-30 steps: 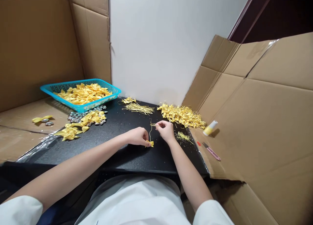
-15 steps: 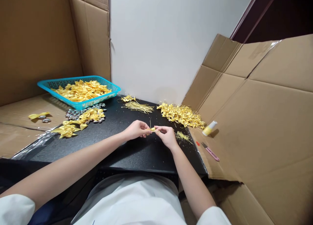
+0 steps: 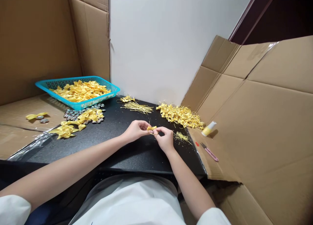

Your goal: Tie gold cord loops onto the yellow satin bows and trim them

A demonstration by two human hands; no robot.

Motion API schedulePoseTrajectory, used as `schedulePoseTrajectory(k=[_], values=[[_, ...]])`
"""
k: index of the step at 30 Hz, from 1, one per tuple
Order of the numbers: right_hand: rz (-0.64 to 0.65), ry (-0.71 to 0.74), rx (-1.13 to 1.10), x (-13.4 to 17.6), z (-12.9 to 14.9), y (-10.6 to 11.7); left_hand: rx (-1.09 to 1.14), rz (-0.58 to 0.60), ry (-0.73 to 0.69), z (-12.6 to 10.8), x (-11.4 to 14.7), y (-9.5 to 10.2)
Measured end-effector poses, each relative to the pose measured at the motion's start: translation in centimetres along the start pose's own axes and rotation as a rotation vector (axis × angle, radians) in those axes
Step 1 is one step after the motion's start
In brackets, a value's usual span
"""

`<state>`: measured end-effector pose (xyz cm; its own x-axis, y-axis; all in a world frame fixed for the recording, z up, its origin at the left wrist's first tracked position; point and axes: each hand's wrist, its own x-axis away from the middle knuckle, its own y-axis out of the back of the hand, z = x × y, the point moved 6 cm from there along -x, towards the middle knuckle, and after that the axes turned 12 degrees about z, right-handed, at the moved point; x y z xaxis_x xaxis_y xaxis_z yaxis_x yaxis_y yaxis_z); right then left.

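Observation:
A small yellow ribbon bow (image 3: 151, 128) is pinched between my two hands above the black tabletop (image 3: 117, 155). My left hand (image 3: 137, 130) is closed on the bow's left side, fingers bent. From the right, my right hand (image 3: 165, 137) pinches at the bow's lower edge, where a thin gold tie (image 3: 156, 134) shows; its far end is hidden by the fingers. Beyond my hands lies a bundle of gold ties (image 3: 138, 107). A heap of tied yellow bows (image 3: 181, 116) spreads behind my right hand.
At back left stands a blue basket (image 3: 78, 105) full of yellow bows. Before it lie silver beads (image 3: 70, 115) and loose bows (image 3: 65, 130). To the right are thread clippings (image 3: 182, 137), a white-and-yellow spool (image 3: 209, 128) and pink snips (image 3: 209, 152). Cardboard walls (image 3: 269, 120) flank the table.
The bow has turned in my fingers and its yellow loops now show more plainly. My right hand has shifted slightly left, closer to my left hand.

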<state>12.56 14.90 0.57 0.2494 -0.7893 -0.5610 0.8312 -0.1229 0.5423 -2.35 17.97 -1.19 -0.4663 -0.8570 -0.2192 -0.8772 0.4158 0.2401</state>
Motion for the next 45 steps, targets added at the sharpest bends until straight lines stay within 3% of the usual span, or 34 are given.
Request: schedulePoseTrajectory(k=[11,17,18,21,23,27,29,34,38,45], values=[[-0.011,0.037,0.025,0.0,0.3,-0.3,-0.034,-0.058,-0.045,0.2,0.1,0.2],[-0.124,-0.018,0.039,0.0,-0.1,2.1,-0.070,-0.124,0.006,0.5,0.2,0.8],[-0.067,-0.028,0.030,0.0,-0.1,1.9,-0.079,-0.135,0.022,0.5,0.2,0.9],[0.316,0.053,-0.018,0.3,0.6,-0.9,-0.093,-0.165,0.060,0.8,0.1,1.2],[0.407,0.086,-0.012,0.7,1.0,-2.4,-0.129,-0.180,0.073,0.9,0.2,1.4],[0.145,-0.086,0.082,0.2,0.1,-2.3,-0.288,-0.205,0.051,0.2,0.5,1.3],[0.118,-0.190,0.132,-0.2,-0.5,-2.2,-0.336,-0.189,0.037,-0.2,0.6,1.0],[0.214,-0.401,0.274,-1.0,-1.1,-1.9,-0.351,-0.123,0.044,-0.4,0.6,0.2],[0.282,-0.489,0.380,-2.1,-0.6,-1.6,-0.314,-0.106,0.092,0.3,0.4,0.3],[0.553,-0.583,0.412,-4.2,-0.3,-1.5,0.079,0.014,0.387,2.5,0.0,-0.2]])
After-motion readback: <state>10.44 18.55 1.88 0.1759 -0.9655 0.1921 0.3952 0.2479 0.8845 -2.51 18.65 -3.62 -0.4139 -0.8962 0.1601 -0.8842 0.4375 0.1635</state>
